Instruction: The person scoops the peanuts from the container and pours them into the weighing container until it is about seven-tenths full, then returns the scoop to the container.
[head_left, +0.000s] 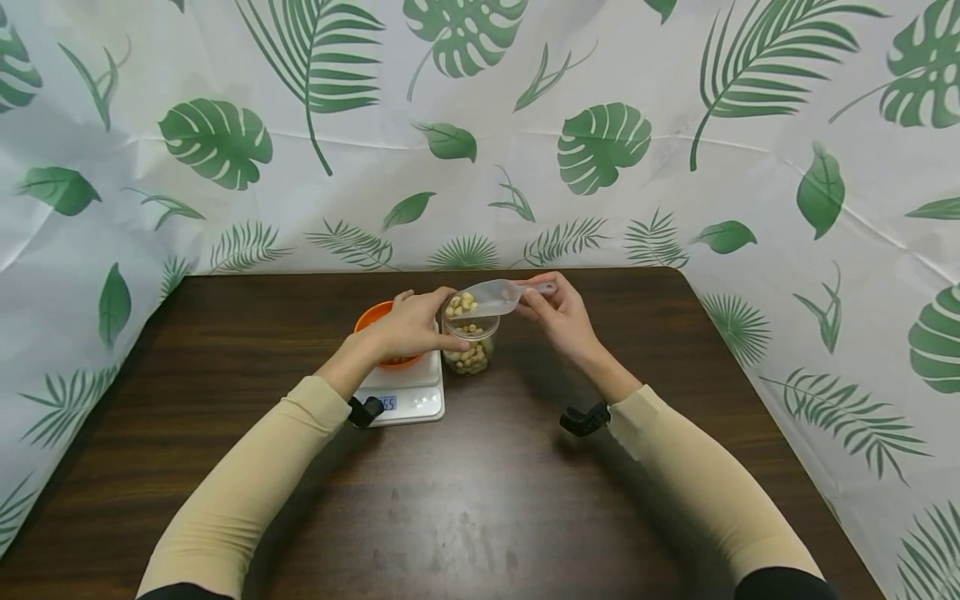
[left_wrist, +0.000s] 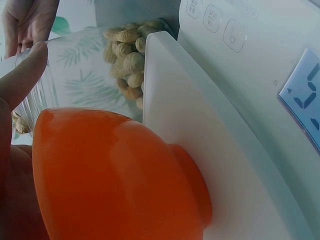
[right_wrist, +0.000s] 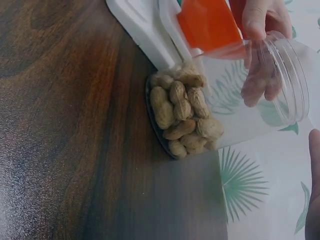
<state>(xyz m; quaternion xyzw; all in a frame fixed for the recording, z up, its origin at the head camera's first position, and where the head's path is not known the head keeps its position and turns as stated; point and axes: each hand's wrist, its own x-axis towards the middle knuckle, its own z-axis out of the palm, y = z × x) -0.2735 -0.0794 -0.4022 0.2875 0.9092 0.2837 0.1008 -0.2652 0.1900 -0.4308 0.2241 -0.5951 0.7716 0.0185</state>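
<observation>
A clear jar [head_left: 487, 333] stands on the table with peanuts [right_wrist: 185, 117] in its lower part. My left hand [head_left: 408, 323] grips it near the rim, thumb on the near side. In my right hand [head_left: 561, 321] is the handle of a translucent scoop [head_left: 497, 297], pinched between thumb and fingers. The scoop lies over the jar's mouth, and several peanuts [head_left: 461, 305] show at its front end. Beneath my left forearm and hand, an orange bowl [left_wrist: 115, 175] rests on a white kitchen scale [head_left: 416, 404], partly hidden in the head view.
The scale's lit display [head_left: 387, 403] is partly covered by the black wrist strap [head_left: 366, 412]. Dark wood table [head_left: 465, 508] extends toward me and to both sides. Behind it hangs a white cloth [head_left: 337, 200] with green leaf prints.
</observation>
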